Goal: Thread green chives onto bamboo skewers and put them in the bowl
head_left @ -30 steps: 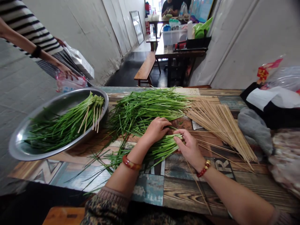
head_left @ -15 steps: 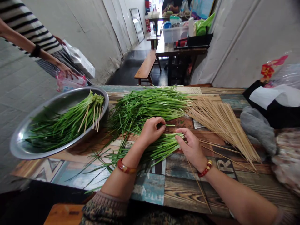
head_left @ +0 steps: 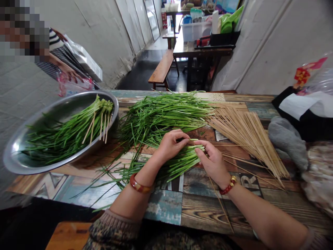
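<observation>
My left hand (head_left: 170, 145) pinches a single garlic chive stalk by thumb and fingertips, its pale end pointing right. Close beside it, my right hand (head_left: 213, 161) is closed on the pale ends of a small bunch of garlic chives (head_left: 182, 163), whose green leaves trail left beneath my left forearm. A thin bamboo skewer (head_left: 221, 205) slants down from under my right hand; whether the fingers hold it is hidden. Behind both hands lies a big heap of loose chives (head_left: 166, 113). Bamboo skewers (head_left: 249, 139) are fanned out to the right.
At the left, a steel basin (head_left: 62, 166) holds skewered chives. Grey plastic bag (head_left: 286, 142) and a black box (head_left: 312, 121) sit at the right edge. A person's hand (head_left: 69, 73) rests on pink packaging beyond the basin. Further back are a bench (head_left: 162, 67) and another table.
My left hand has moved slightly right, bringing its chive stalk up to my right fingertips. My right hand keeps its hold on the bunch. The view has shifted a little.
</observation>
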`<state>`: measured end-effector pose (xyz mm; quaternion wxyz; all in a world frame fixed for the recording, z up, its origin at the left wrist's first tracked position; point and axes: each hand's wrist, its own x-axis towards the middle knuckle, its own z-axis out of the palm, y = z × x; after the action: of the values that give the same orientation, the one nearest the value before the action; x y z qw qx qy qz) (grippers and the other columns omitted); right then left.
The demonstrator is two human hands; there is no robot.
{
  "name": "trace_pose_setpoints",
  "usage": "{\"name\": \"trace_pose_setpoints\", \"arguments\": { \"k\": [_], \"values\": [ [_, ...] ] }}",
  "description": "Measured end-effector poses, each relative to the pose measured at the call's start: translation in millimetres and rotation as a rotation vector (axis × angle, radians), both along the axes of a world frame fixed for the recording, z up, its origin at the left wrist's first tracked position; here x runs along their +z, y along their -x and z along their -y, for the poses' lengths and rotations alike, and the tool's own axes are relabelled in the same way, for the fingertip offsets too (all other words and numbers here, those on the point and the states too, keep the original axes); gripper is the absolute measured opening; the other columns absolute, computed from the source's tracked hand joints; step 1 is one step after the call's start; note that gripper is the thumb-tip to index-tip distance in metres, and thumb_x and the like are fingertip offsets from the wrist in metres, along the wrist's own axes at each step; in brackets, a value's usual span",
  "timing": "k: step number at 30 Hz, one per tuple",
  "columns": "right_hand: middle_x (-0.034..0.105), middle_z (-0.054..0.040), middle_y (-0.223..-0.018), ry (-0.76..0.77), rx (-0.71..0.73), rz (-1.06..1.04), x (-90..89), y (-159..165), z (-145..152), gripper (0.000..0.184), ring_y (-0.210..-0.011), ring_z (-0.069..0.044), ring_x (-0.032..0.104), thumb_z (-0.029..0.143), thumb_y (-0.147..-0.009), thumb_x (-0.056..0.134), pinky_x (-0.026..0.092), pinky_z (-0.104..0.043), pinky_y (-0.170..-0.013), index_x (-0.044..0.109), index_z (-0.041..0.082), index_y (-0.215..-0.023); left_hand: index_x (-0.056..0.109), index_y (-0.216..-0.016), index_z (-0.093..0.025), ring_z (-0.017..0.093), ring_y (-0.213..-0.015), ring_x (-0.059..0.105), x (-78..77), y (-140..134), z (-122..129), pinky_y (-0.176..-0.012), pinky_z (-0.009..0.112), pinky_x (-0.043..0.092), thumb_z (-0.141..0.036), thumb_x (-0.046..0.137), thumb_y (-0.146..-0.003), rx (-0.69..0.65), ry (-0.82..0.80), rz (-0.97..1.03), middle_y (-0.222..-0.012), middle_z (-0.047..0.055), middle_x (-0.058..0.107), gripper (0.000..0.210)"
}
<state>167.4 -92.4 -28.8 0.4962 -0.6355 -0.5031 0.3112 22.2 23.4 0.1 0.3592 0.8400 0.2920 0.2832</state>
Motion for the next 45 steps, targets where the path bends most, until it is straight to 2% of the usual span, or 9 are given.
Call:
{"name": "trace_pose_setpoints", "arguments": {
  "k": [5, 12, 24, 32, 35, 40, 45],
  "values": [
    [0.068, -0.0048, -0.084, 0.000, 0.002, 0.004, 0.4, -1, 0, 0.025, -0.061, -0.013, 0.058, 0.033, -0.090, 0.054, 0.046, -0.024, -0.052, 0.063, 0.019, -0.108, 0.071, -0.079, -0.015, 0.013, -0.073, 0.061, 0.7, -1, 2, -0.067, 0.023, 0.045, -0.018, 0.060, -0.084, -0.011, 0.022, 0.009, -0.076, 0.004, 0.067, 0.013],
    [0.069, -0.0062, -0.092, 0.006, 0.004, 0.012, -1.0, -1, 0, 0.027, -0.062, -0.013, 0.059, 0.034, -0.090, 0.053, 0.048, -0.025, -0.054, 0.063, 0.019, -0.109, 0.071, -0.078, -0.014, 0.013, -0.073, 0.061, 1.9, -2, 4, -0.068, 0.023, 0.045, -0.016, 0.061, -0.083, -0.011, 0.042, 0.030, -0.076, 0.004, 0.068, 0.012],
    [0.069, -0.0055, -0.088, 0.007, -0.001, 0.021, -3.3, -1, -1, 0.025, -0.062, -0.014, 0.060, 0.034, -0.089, 0.054, 0.047, -0.025, -0.052, 0.063, 0.020, -0.108, 0.072, -0.079, -0.014, 0.013, -0.073, 0.062, 1.4, -1, 3, -0.067, 0.023, 0.046, -0.016, 0.061, -0.083, -0.035, 0.038, 0.036, -0.076, 0.004, 0.067, 0.012],
    [0.068, -0.0059, -0.092, 0.004, -0.004, -0.012, -5.4, -1, -2, 0.024, -0.070, -0.016, 0.062, 0.034, -0.088, 0.055, 0.049, -0.026, -0.056, 0.062, 0.020, -0.106, 0.072, -0.077, -0.015, 0.014, -0.074, 0.062, 2.8, -2, 3, -0.068, 0.024, 0.046, -0.014, 0.063, -0.081, -0.044, 0.018, 0.028, -0.076, 0.004, 0.068, 0.010],
    [0.067, -0.0076, -0.099, -0.024, -0.048, -0.070, -8.7, 1, -3, 0.029, -0.077, -0.017, 0.062, 0.034, -0.086, 0.058, 0.051, -0.027, -0.060, 0.057, 0.020, -0.111, 0.071, -0.076, -0.015, 0.013, -0.074, 0.062, 2.8, -2, 3, -0.069, 0.024, 0.046, -0.013, 0.063, -0.080, -0.049, 0.016, 0.025, -0.076, 0.004, 0.067, 0.009],
    [0.067, -0.0079, -0.102, -0.047, -0.059, -0.080, -9.7, 0, -3, 0.050, -0.080, -0.019, 0.063, 0.035, -0.085, 0.060, 0.054, -0.032, -0.068, 0.047, 0.023, -0.132, 0.071, -0.076, -0.016, 0.014, -0.074, 0.061, 2.7, -1, 3, -0.068, 0.024, 0.045, -0.014, 0.063, -0.081, -0.054, 0.005, -0.012, -0.075, 0.003, 0.067, 0.010],
    [0.066, -0.0084, -0.107, -0.032, -0.011, -0.021, -4.6, 0, -2, 0.044, -0.084, -0.020, 0.063, 0.032, -0.088, 0.055, 0.054, -0.034, -0.072, 0.052, 0.023, -0.130, 0.071, -0.075, -0.016, 0.014, -0.074, 0.061, 2.1, -1, 3, -0.068, 0.024, 0.045, -0.014, 0.064, -0.080, -0.057, 0.003, -0.018, -0.075, 0.003, 0.067, 0.009]
  ]
}}
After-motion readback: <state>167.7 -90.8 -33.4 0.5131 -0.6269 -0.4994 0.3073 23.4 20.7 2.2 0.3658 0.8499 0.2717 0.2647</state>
